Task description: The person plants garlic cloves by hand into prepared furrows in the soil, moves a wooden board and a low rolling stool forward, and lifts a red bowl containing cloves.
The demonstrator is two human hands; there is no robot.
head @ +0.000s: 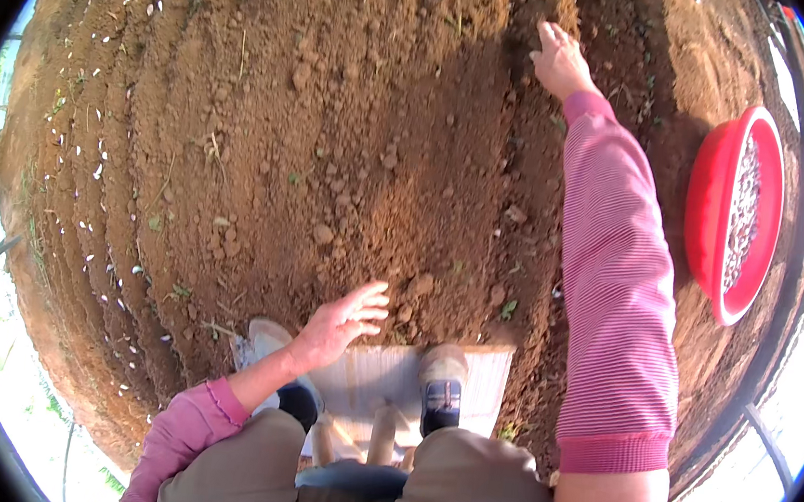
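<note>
My right hand (pixel 562 62) reaches far forward, low over a shaded furrow (pixel 524 117) in the brown tilled soil. Its fingers point ahead and down; whether anything sits between them is too small to tell. My left hand (pixel 338 323) hovers over the soil just ahead of the board, empty, with its fingers apart. Off to the right, a red plastic basin (pixel 707 208) stands on the ground, holding many small whitish pieces that look like garlic cloves (pixel 743 211). Similar pale cloves (pixel 97 171) lie scattered along the furrows at the left.
Both my shoes (pixel 443 378) rest on a pale flat board (pixel 487 386). Wooden stool legs (pixel 382 434) stand between my knees. Clods (pixel 323 234) and small green weeds (pixel 508 309) dot the soil. A dark pipe or strip (pixel 802 239) runs along the plot's right edge.
</note>
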